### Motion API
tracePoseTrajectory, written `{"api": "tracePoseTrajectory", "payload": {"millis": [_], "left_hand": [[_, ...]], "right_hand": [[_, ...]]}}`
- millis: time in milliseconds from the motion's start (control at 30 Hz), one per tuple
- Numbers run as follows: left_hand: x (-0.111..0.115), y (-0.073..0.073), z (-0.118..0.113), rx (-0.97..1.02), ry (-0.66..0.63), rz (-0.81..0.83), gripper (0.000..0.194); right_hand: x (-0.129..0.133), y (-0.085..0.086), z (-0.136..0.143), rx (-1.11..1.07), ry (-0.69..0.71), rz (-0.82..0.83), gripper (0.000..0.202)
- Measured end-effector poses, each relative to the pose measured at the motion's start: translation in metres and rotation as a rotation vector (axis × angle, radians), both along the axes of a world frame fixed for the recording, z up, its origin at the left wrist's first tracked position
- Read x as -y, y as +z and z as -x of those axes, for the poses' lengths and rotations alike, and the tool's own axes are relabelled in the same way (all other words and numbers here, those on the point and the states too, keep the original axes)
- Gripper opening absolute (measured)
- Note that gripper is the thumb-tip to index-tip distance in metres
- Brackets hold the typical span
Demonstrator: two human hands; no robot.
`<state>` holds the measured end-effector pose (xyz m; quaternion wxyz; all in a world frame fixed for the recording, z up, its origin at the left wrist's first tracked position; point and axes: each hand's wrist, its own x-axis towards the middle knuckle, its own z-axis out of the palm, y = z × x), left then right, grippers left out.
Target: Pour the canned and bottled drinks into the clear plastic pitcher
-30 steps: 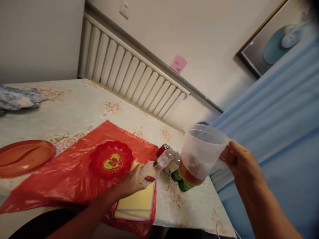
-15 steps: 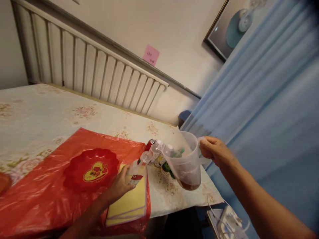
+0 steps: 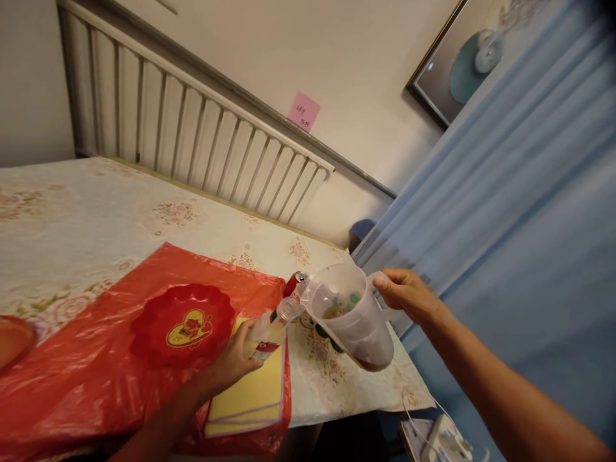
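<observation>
My left hand (image 3: 235, 356) is wrapped round a clear plastic bottle (image 3: 270, 332) with a red and white label. The bottle leans to the right, its open mouth at the jug's spout. With its fingers closed on the handle, my right hand (image 3: 402, 294) holds up a translucent plastic jug (image 3: 373, 327). Brownish liquid shows low in the tilted jug. Whether any liquid runs between spout and bottle I cannot tell. Behind the two vessels stands a red can (image 3: 294, 282), partly hidden. Green items behind the jug are too blurred through its wall to name.
A red scalloped plate (image 3: 149, 333) lies on a red plastic sheet (image 3: 81, 378), beside yellow paper sheets (image 3: 250, 401). An orange dish (image 3: 14, 343) is at the left edge. The floral tablecloth (image 3: 332, 398) ends near a white power strip (image 3: 447, 443). A blue curtain (image 3: 529, 224) hangs at right.
The jug has tipped further towards the bottle, and its rim has dropped and moved left. The bottle has shifted slightly right. The view has turned a little.
</observation>
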<state>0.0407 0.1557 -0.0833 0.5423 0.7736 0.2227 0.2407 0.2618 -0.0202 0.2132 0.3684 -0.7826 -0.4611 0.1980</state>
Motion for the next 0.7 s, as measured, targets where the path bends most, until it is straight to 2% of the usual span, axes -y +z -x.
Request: {"api": "tracePoseTrajectory", "payload": {"millis": [200,467,700], "left_hand": [[0.003,0.009,0.005,-0.041,-0.010,-0.010,0.068],[0.001,-0.001,0.003,-0.012,-0.031,-0.013,0.067],[0.003,0.003,0.006,-0.036,-0.021,0.020,0.066]], "right_hand": [[-0.005,0.004,0.000,0.062,0.041,0.049,0.057],[-0.013,0.010,0.005,0.149,0.079,0.119,0.057],[-0.017,0.012,0.008,0.147,0.107,0.131,0.057]]}}
